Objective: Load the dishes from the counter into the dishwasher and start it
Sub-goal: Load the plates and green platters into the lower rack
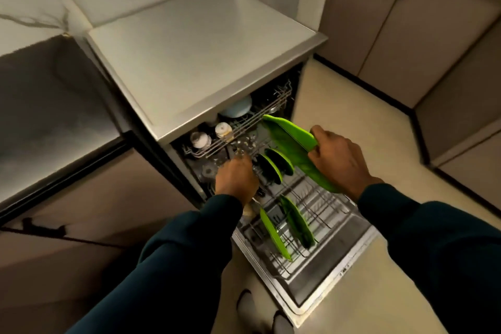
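Head view shows the right hand (334,158) with thumb and fingers curled round the right rim of a bright green plate (294,148), glossy, held tilted above the lower rack (320,214) of the open dishwasher (336,276). Further left, the left hand (236,177) reaches palm-down into the rack; its blurred fingers cannot be read. Both dark sleeves (423,238) extend from the near edge.

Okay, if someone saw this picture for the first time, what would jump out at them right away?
The big bright green plate, gripped at its edge by the right hand above the open dishwasher's lower rack. Then four more green plates standing on edge in that rack, while the left hand reaches in beside them.
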